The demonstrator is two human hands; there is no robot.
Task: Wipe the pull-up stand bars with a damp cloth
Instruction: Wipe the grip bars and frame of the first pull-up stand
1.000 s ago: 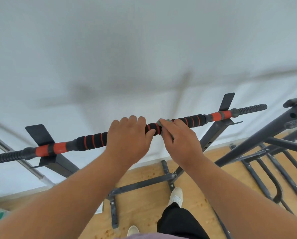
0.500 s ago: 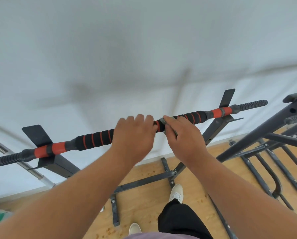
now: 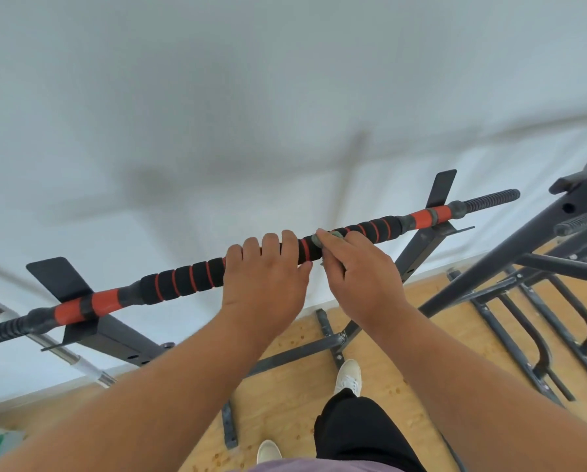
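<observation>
Nearest the camera, two bare forearms reach up and forward to the pull-up bar (image 3: 183,281), which runs from lower left to upper right across the view. The left hand (image 3: 263,279) is wrapped over the black foam grip with its red rings, fingers curled over the top and clamped on the bar. Just beside it, the right hand (image 3: 360,270) pinches a small wad of grey-green damp cloth (image 3: 328,237) against the foam, so the cloth sits at about the middle of the bar, mostly hidden under the fingers.

Judging from that, the wipe is at the centre of the top bar. The foam to the right of the cloth, the orange sleeve (image 3: 428,218) and the ribbed black end (image 3: 489,199) look likely to be next, but no wet sheen or dust line shows, so which stretches are already done cannot be told. The stand's grey uprights (image 3: 418,248), the base frame (image 3: 319,347) on the wooden floor (image 3: 404,352), and the second rack (image 3: 540,229) at the right edge would also remain if they count as bars.

No brand, label or writing can be read anywhere on the bar, frame or white wall (image 3: 285,97) beyond.
</observation>
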